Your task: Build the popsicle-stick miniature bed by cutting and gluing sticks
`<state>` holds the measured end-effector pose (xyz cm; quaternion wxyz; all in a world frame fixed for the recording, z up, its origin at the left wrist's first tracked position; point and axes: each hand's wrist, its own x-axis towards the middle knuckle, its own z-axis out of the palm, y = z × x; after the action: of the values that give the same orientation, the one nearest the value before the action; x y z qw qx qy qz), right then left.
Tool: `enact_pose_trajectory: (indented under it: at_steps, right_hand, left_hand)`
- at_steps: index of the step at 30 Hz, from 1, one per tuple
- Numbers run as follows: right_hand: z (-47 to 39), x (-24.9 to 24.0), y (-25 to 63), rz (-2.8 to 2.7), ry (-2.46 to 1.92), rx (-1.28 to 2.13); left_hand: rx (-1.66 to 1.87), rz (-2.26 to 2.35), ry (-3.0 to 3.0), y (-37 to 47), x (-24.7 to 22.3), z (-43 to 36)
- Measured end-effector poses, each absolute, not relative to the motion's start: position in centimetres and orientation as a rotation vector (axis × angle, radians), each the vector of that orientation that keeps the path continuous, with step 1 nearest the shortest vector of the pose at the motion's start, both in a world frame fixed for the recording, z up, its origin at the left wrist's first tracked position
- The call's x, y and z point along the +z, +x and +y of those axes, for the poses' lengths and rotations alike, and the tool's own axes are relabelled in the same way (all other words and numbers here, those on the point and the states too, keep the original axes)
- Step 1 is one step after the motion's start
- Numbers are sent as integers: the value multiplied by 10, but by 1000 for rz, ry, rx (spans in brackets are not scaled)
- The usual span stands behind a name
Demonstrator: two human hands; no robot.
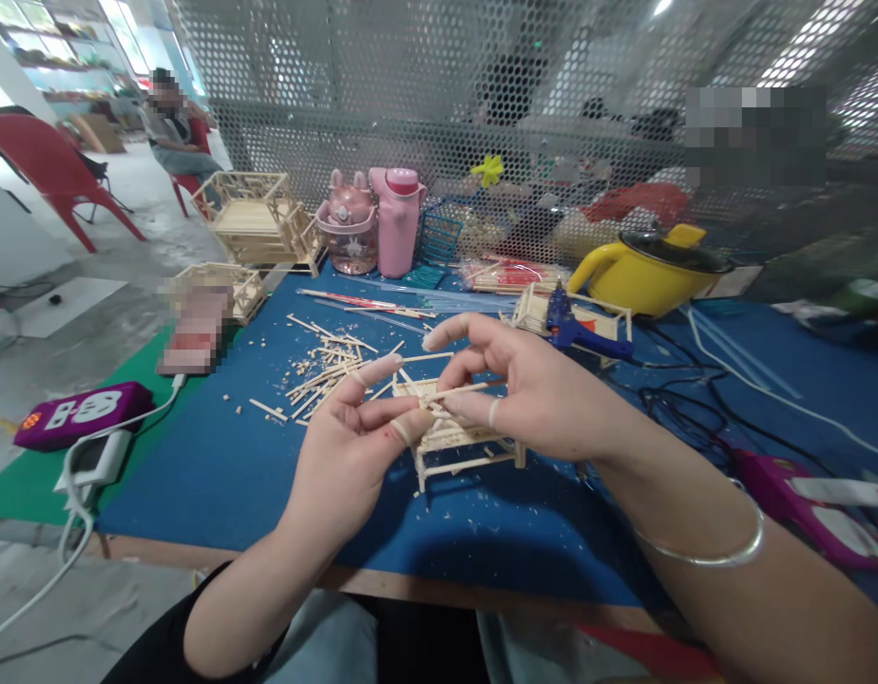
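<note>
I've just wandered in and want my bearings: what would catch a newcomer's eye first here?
Probably the left hand and right hand, close together mid-picture at a small wooden stick frame on the blue tabletop. Then the bright yellow pot at the back right, and the tall pink bottle standing left of centre, before the perforated metal screen.

Rear boundary: perforated metal panel (382,114), spanning centre to right, upright behind table. Table: blue top (218,475), green strip (26,489) along left side, wood-coloured front edge (175,551). Floor (50,370): grey, smooth, lightly marked. Seating, left: red chair (44,157); second red chair farther back, partly hidden. Upper left: shelves (54,62), bright windows (129,33). Overhead: small bright light (662,7), top right of centre.
</note>
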<state>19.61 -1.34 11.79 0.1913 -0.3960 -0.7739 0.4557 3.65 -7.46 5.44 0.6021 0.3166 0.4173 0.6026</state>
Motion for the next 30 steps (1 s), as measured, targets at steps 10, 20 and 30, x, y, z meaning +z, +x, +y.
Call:
enact_pose_trajectory:
  at_steps: [10,20,30]
  right_hand:
    - [-17,120,194,-2320,-1052,1021]
    - [-18,129,215,-2271,-968,742]
    - [-20,126,231,-1774,-1047,476]
  left_hand:
    - [1374,951,759,36,53,-75]
    - [1389,988,735,36,52,-75]
    - [1299,933,631,33,70,-57]
